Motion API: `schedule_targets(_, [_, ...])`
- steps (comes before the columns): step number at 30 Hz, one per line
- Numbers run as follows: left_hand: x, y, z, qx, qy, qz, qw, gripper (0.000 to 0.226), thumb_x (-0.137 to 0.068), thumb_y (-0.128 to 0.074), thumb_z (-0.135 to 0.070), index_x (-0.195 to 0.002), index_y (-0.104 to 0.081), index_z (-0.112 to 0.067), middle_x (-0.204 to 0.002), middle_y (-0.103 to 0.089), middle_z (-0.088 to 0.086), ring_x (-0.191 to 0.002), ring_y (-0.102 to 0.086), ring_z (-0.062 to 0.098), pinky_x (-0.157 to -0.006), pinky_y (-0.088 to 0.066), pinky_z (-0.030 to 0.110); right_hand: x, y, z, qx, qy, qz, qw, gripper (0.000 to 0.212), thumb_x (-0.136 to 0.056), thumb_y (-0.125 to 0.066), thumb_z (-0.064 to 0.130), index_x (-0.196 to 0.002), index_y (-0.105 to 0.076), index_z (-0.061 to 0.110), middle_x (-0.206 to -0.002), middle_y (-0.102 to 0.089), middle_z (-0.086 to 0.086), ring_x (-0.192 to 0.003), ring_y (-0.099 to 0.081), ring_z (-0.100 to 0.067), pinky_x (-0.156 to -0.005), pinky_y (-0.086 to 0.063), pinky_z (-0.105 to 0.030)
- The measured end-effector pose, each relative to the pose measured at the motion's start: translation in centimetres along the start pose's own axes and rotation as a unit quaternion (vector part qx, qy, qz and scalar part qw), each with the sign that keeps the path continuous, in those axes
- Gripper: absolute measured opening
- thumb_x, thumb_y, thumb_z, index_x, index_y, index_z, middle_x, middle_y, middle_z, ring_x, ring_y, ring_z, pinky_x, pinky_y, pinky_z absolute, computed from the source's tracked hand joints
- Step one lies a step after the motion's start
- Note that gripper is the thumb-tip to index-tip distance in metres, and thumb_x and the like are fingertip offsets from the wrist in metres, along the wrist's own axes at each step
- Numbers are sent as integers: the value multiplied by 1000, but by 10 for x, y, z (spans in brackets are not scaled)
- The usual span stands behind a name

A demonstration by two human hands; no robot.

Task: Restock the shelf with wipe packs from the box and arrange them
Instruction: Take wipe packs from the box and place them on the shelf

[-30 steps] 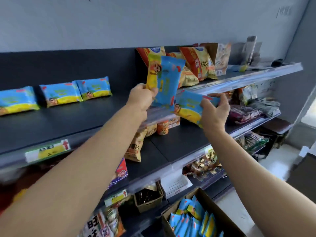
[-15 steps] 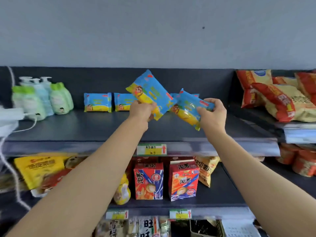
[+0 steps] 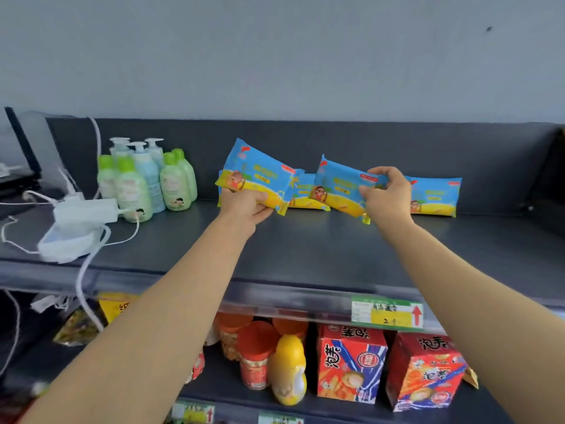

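Held in the left grip (image 3: 244, 206), a soft, shiny blue-and-yellow wipe pack (image 3: 260, 175), over the flat dark shelf (image 3: 305, 249). Pinched in the right grip (image 3: 388, 198), a second puffy pack (image 3: 336, 188).

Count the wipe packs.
5. A tilted pack in the left hand, a second pack in the right hand; on the shelf, a middle pack, a right pack, and a sliver of pack behind the left hand's. Others may be hidden.

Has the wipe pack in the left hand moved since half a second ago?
Yes. The wipe pack in the left hand has shifted left, closer to the green bottles, and slightly lower toward the shelf.
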State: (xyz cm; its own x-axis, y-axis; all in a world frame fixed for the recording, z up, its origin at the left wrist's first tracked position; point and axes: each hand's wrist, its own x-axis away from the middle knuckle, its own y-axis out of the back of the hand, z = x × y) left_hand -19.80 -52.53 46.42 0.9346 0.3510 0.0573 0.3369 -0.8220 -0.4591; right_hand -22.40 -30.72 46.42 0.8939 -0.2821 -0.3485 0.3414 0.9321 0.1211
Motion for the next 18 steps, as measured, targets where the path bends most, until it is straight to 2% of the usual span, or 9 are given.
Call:
schedule_targets(5, [-39,24,-10,33,41,-17,998,43,-92,-52,-2,-132,-46,-18,-115,-62,10,-85,-65,24,-79,-51,40,-16,-30,0,12,-19,-1,1000,26,-86,-58,3,-100,-54,25,-92,-55,0,-67,-53,-17,-49,-42,-25])
schedule_targets(8, [-62,34,-14,5,54,-38,998,43,-91,-57,-6,-133,-49,-16,-120,-60,6,-88,-62,20,-72,-50,32,-24,-45,-3,35,-29,1,999,27,-87,-56,2,-103,-55,23,-85,-53,0,-60,-49,-15,-47,-41,-25])
schedule_targets(10, [-72,39,-16,3,65,-42,997,45,-90,-59,-5,-133,-49,-15,-113,-59,6,-79,-59,16,-68,-48,30,-29,-56,-6,48,-38,10,998,27,-88,-55,1,-101,-54,23,-80,-52,0,-57,-47,-15,-46,-41,-26])
schedule_targets(13, [-85,48,-14,-12,75,-42,996,49,-88,-59,5,-132,-46,-10,-105,-58,11,-74,-59,18,-75,-50,34,-35,-73,-11,61,-50,23,997,27,-89,-53,-1,-102,-53,23,-73,-49,1,-55,-44,-14,-47,-40,-27])
schedule_targets(15, [-93,55,-13,-36,70,-42,996,48,-85,-59,11,-128,-46,-6,-107,-59,14,-75,-62,22,-76,-52,38,-38,-83,-15,65,-60,26,996,27,-89,-53,-1,-101,-52,24,-80,-51,-1,-57,-45,-15,-49,-41,-28])
schedule_targets(18, [-105,61,-11,-87,75,-50,992,43,-83,-57,17,-120,-48,-4,-109,-58,14,-81,-63,27,-68,-53,38,-44,-94,-23,75,-81,26,994,28,-89,-54,1,-102,-52,25,-89,-53,-6,-65,-48,-19,-53,-42,-30])
